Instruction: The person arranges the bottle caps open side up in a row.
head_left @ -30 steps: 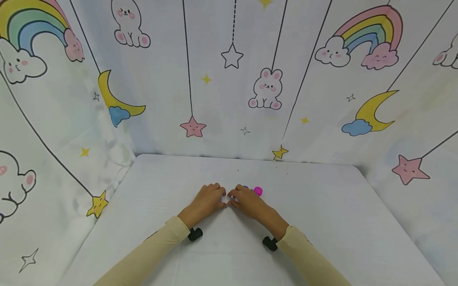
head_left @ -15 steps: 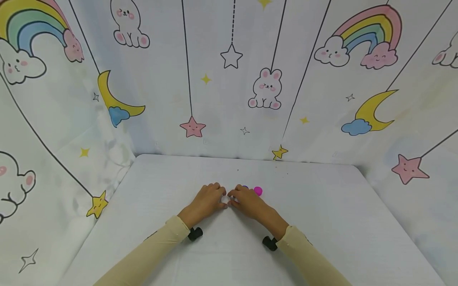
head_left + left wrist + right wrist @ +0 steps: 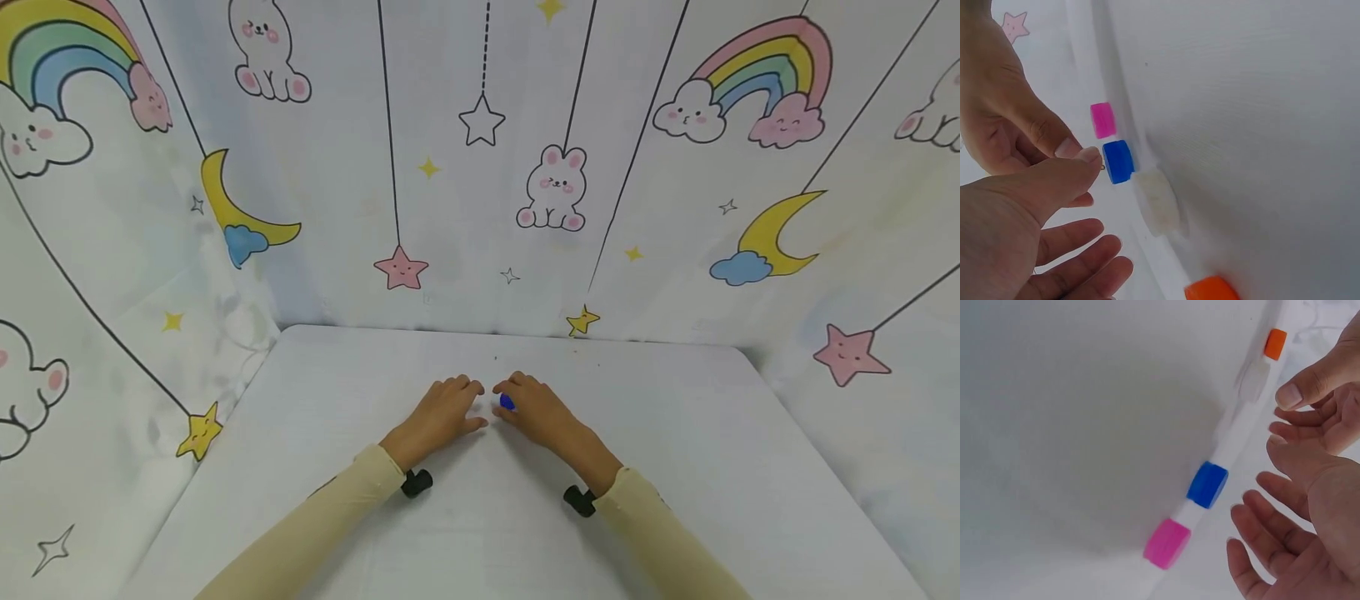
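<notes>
Both hands rest on the white table (image 3: 675,467), sleeves nearest the camera. Left hand (image 3: 438,414) lies just left of the blue cap (image 3: 507,402), fingers relaxed and spread, gripping nothing. Right hand (image 3: 542,414) sits at the blue cap's right, fingers loose, holding nothing; contact with the cap unclear. Wrist views: caps in a row, orange cap (image 3: 1275,344), white cap (image 3: 1254,380), blue cap, pink cap (image 3: 1167,543). Cartoon backdrop (image 3: 480,167) stands beyond the table.
</notes>
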{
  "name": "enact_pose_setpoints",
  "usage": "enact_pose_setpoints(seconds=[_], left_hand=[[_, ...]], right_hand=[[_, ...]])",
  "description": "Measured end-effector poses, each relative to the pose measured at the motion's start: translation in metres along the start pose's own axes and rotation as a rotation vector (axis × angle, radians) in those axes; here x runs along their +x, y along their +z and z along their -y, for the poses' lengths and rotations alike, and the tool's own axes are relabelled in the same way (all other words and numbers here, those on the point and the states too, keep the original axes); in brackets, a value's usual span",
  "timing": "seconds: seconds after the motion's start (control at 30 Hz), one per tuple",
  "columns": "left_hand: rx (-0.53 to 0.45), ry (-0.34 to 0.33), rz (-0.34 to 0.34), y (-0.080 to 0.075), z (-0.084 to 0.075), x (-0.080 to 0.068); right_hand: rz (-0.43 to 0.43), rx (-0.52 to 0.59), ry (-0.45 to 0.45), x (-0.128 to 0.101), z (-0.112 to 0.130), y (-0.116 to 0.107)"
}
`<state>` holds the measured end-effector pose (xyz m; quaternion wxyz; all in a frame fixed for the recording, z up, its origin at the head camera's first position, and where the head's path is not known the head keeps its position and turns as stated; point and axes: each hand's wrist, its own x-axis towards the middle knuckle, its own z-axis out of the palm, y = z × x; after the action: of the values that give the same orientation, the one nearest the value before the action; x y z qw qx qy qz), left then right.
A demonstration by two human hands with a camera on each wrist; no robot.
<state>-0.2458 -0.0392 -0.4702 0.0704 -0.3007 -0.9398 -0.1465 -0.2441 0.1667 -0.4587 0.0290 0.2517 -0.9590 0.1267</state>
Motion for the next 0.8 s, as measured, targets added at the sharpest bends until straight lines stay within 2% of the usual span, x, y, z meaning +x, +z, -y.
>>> enact_pose_setpoints(seconds=[0.13,0.33,0.57,0.8], left_hand=[[0.018,0.012,0.017,0.001,-0.004,0.009],[0.046,0.006,0.047,0.004,-0.007,0.024],[0.095,-0.022,0.131,0.009,-0.010,0.044],[0.075,-0.052,0.149,0.014,-0.012,0.058]], right_hand=[[-0.006,-0.021,0.013,0.001,-0.006,-0.005],[0.031,-0.070,0.046,0.004,-0.016,-0.008],[0.053,-0.044,0.057,0.006,-0.024,-0.007],[0.053,-0.035,0.051,0.007,-0.029,-0.008]])
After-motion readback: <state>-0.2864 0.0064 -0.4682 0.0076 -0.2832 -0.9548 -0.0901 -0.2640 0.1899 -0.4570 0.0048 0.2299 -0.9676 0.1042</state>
